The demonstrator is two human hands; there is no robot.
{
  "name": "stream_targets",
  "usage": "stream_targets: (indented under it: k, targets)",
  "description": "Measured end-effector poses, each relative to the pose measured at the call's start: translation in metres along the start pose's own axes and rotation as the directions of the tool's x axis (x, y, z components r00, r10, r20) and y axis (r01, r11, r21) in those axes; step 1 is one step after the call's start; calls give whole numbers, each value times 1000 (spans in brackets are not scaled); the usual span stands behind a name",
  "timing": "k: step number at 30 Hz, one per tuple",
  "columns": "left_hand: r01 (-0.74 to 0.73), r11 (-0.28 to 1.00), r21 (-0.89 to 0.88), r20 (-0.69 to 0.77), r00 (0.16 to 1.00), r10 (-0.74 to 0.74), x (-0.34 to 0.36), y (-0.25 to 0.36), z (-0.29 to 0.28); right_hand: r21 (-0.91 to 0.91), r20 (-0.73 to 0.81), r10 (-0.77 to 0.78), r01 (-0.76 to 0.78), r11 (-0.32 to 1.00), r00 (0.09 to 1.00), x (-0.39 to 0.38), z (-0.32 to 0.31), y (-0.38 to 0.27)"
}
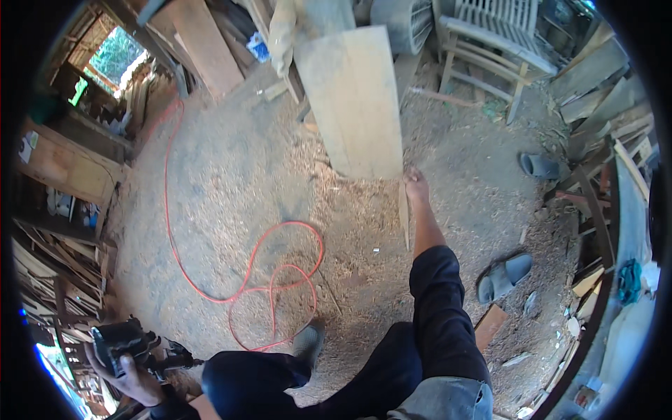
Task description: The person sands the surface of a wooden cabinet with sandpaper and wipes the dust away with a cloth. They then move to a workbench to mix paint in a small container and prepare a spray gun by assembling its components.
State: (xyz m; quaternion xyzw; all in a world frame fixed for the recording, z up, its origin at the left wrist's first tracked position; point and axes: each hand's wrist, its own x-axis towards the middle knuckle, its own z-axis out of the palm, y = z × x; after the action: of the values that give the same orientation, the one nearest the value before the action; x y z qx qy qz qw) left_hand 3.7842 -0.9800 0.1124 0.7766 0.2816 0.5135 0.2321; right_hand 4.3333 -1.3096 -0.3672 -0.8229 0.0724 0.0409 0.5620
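In the lower left of the frame, the left hand (136,381) is holding a black power tool (120,343), its grip closing around the dark body with the thumb lying along the near side and the fingers wrapping the far side. The right arm is reaching up from the lower right toward the middle, and the right hand (416,183) is resting at the lower right corner of a pale wooden board (353,105); the fingers are too small to read, so I cannot tell whether that grip is pinching the edge or only pressing on it. The board is lying at the upper centre, its long sides running up the frame. A narrow wooden strip (404,217) is lying just below that corner. Left of centre, a red hose (227,301) is looping over the dusty floor (203,182), while wood shavings (329,183) are gathering around the board's lower end. A slatted wooden chair (500,33) is standing in the upper right. Lower down on that side, one grey slipper (504,278) is lying near a reddish-brown block (491,327), and another slipper (539,166) is lying farther up. Wooden pieces (49,259) are crowding the left rim.
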Motion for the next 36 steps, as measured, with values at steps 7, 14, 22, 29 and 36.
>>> stream_targets:
  k: [7, 14, 22, 29, 36]
  targets:
    - [-229, 971, 67, -40, 972, 232, -19, 83, 97, 343, 140, 163, -202, 917, 977, 55, -56, -13]
    - [-191, 974, 122, 189, 968, 166, -59, 114, 222, 65, 248, 118, -138, 988, 961, 154, -13, 5]
    - [-63, 983, 172, 537, 842, -40, -62, 81, 266, -261, 594, 441, -357, 897, 673, 195, 15, -32]
    - [-78, 973, 216, 603, 794, -70, -52, 68, 295, 192, 561, 329, -506, 841, 760, 207, 59, -24]
    - [-164, 978, 127, 715, 699, 24, -52, 63, 332, 527, 307, 388, -495, 691, 869, 239, 14, 2]
